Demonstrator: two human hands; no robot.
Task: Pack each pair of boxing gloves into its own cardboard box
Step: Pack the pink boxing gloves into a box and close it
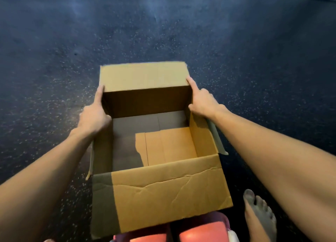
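**While both hands hold the far corners, the gloves lie at the near end**

Since the box is empty and open, the next move turns on where the gloves sit relative to the fingers: at the opposite end, close to the body.

At left, the left hand (93, 119) grips the left wall of the box (145, 76) at its far corner. Its forefinger lies straight along the edge of the raised far flap and its other fingers curl on the wall.

In the middle, the box sits open on the dark speckled floor (54, 42). Its near flap is laid down toward the person and nothing is inside. Under that flap's near edge, two red glossy rounded shapes show, probably a pair of gloves (201, 231). They are partly hidden, so I cannot tell which way they point.

At right, the right hand (203, 101) mirrors the left, with its forefinger up the flap edge and the rest clamped on the right wall. A bare foot (260, 214) rests just beside the gloves.

Both hands are at the far end, well apart from the gloves. The shapes lie slightly right of centre, so the right hand is likely the nearer one. Either hand would have to let go and draw back over the near flap.
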